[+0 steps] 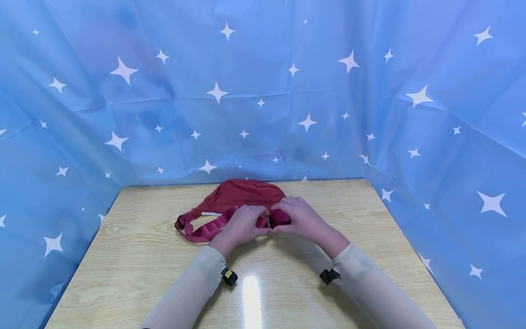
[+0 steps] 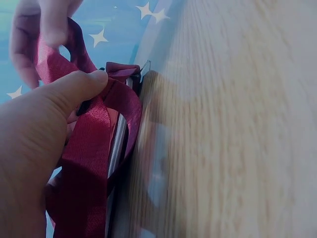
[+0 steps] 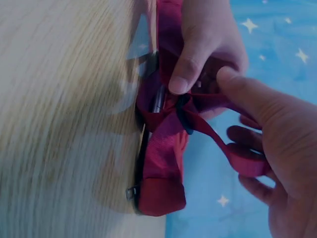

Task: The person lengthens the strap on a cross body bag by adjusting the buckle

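Observation:
A red waist bag [image 1: 242, 193] lies toward the back of the table, its shiny dark red strap [image 1: 211, 229] looping out at the left and front. My left hand [image 1: 243, 225] pinches the strap beside a black slider buckle [image 3: 184, 115], thumb on the near side. Opposite it, my right hand [image 1: 303, 220] holds a loop of the same strap, with the webbing running between thumb and curled fingers in the right wrist view. Strap and fingers partly cover the buckle. Along the bag a pale zipper [image 2: 117, 144] shows behind the webbing in the left wrist view.
The light wood table [image 1: 135, 274] ends close behind the bag. A blue curtain [image 1: 263, 114] with white stars hangs around the back and sides. Another black strap fitting [image 1: 179, 223] sits at the bag's left end.

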`<act>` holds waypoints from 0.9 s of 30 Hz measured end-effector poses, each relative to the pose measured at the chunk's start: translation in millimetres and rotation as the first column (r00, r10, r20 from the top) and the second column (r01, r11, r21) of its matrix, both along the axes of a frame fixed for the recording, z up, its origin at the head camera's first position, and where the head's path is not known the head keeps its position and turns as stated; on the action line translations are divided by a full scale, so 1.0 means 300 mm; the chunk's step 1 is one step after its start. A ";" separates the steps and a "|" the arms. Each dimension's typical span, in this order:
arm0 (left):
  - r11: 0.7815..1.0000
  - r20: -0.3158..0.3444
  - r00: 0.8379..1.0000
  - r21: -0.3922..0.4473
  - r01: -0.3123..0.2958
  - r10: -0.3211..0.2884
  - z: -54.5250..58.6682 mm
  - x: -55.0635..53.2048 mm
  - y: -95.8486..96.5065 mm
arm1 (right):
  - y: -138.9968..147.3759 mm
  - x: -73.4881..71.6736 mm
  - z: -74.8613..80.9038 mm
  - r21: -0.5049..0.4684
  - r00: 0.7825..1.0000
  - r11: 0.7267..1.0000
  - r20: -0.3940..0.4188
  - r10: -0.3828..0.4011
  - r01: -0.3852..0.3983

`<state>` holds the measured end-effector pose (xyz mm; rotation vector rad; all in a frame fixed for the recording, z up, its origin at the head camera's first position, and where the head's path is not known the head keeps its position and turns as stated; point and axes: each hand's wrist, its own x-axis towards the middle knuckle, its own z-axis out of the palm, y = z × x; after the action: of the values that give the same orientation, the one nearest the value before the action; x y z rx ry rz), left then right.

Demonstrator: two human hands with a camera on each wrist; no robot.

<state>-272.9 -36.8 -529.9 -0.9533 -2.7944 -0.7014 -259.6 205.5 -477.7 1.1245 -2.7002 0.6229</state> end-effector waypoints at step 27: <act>0.999 0.033 0.999 -0.014 -0.034 0.035 -0.009 -0.001 -0.009 | 0.037 0.013 -0.047 -0.552 0.933 0.805 0.360 -0.006 0.218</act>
<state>-273.3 -39.3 -532.7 -0.9017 -2.8406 -0.7019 -255.7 216.5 -491.7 0.7262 -2.4878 1.6229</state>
